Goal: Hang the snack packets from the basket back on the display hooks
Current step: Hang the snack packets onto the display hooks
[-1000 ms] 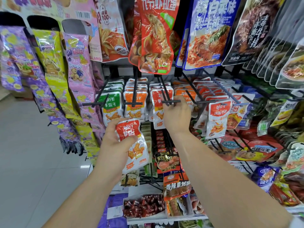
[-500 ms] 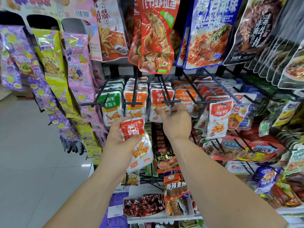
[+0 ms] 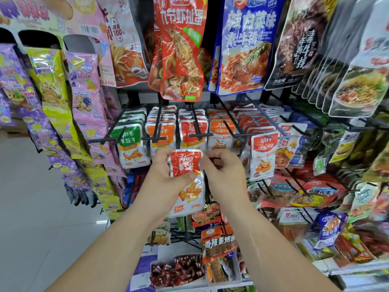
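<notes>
Item: one snack packet point(image 3: 186, 165), red above and white below, upright in front of the rack. Its top edge sits just below the front crossbar of a black display hook point(image 3: 199, 135), which carries a row of red packets point(image 3: 192, 128).

Hands: we note the left hand point(image 3: 166, 182) gripping the packet's left side, thumb across its face. The right hand point(image 3: 226, 173) is close beside it, curled fingers pinching the upper right corner.

Surroundings: neighbouring hooks crowd both sides, with orange packets point(image 3: 161, 133) to the left and a white-and-orange packet point(image 3: 263, 157) to the right. A large red bag point(image 3: 179, 49) hangs well above. Candy strips point(image 3: 84, 98) hang at left. Open room lies at the pale floor point(image 3: 31, 218) on the left.
</notes>
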`<state>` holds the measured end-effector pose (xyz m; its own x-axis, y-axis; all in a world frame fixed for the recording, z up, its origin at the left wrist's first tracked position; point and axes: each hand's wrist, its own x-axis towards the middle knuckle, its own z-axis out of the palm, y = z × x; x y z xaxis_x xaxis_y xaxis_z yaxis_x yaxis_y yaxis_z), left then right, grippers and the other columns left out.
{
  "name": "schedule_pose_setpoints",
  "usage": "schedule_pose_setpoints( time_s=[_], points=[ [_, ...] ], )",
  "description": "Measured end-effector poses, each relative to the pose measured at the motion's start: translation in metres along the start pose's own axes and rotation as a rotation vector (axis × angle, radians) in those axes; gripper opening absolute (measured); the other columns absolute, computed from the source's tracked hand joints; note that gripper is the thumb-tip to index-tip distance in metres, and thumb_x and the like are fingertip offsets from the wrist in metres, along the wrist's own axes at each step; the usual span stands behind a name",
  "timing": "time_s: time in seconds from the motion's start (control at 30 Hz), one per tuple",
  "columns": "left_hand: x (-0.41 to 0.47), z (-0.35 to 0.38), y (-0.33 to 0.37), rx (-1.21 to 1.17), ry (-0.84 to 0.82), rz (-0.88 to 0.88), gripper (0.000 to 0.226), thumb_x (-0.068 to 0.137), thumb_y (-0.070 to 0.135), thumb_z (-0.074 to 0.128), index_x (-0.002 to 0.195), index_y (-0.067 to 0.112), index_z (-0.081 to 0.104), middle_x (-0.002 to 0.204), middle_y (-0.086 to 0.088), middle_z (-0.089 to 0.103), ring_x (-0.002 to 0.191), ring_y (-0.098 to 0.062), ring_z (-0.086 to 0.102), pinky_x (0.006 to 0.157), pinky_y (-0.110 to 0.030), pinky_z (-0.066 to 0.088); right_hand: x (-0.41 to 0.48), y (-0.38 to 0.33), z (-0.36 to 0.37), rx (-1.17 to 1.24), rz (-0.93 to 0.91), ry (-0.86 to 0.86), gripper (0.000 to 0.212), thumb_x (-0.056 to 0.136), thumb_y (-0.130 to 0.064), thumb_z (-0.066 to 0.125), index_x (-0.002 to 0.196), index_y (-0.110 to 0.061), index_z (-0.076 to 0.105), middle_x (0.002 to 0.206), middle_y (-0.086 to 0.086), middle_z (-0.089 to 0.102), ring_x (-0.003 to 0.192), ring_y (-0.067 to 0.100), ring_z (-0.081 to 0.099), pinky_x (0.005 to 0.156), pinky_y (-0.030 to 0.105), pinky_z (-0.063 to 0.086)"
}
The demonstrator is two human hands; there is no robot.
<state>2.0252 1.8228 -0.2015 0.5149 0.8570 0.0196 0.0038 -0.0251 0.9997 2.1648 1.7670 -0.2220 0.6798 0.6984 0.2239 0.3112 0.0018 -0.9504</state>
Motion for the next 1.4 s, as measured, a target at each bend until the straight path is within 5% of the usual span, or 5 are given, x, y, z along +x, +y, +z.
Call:
schedule_pose_setpoints(
  time_s=[0.43,0.8,1.1,1.2,1.4],
  points=[
    [0.009,0.011,0.022,-0.034,-0.078,0.069,0.030,0.096,0.002,0.067,0.115,0.024,0.057,0.105,-0.006,0.076,0.095,-0.020,0.075,0.084,-0.039,0.061,-0.001,-0.023,-0.013,0.221,-0.093,-0.172,0.013,0.098,-0.025,0.070,0.093,-0.013,0.070,0.085,0.014,0.072,0.080,0.033,0.068,0.078,0.053,0.056],
    [0.013,0.018,0.020,0.027,0.013,0.145,0.019,0.103,0.028,0.062,0.101,0.047,0.062,0.093,0.006,0.075,0.104,-0.020,0.071,0.103,-0.052,0.054,0.002,-0.022,-0.017,0.285,-0.147,-0.153,0.015,0.097,-0.027,0.071,0.087,-0.016,0.068,0.074,-0.004,0.061,0.070,0.014,0.055,0.068,0.038,0.049],
    [0.019,0.018,0.020,-0.003,0.043,0.111,0.006,0.103,0.029,0.063,0.108,0.027,0.060,0.097,-0.010,0.076,0.103,-0.040,0.070,0.101,-0.066,0.050,0.012,-0.018,-0.012,0.212,-0.078,-0.126,0.015,0.096,-0.029,0.072,0.086,-0.018,0.069,0.067,-0.010,0.058,0.068,0.008,0.054,0.070,0.040,0.050],
    [0.022,0.020,0.023,-0.002,0.052,0.104,0.008,0.105,0.021,0.060,0.113,0.019,0.058,0.092,-0.001,0.077,0.095,-0.023,0.072,0.101,-0.056,0.054,0.016,-0.020,-0.011,0.174,-0.093,-0.099,0.020,0.096,-0.028,0.072,0.079,-0.021,0.064,0.065,-0.016,0.051,0.065,0.005,0.049,0.068,0.031,0.045],
    [0.020,0.018,0.020,-0.069,0.037,0.062,0.007,0.105,0.018,0.061,0.108,0.013,0.057,0.095,-0.014,0.076,0.099,-0.042,0.073,0.094,-0.067,0.055,0.016,-0.019,-0.010,0.255,-0.081,-0.064,0.057,0.090,-0.054,0.063,0.082,0.003,0.060,0.082,0.027,0.062,0.078,0.047,0.060,0.072,0.060,0.053]
  ],
)
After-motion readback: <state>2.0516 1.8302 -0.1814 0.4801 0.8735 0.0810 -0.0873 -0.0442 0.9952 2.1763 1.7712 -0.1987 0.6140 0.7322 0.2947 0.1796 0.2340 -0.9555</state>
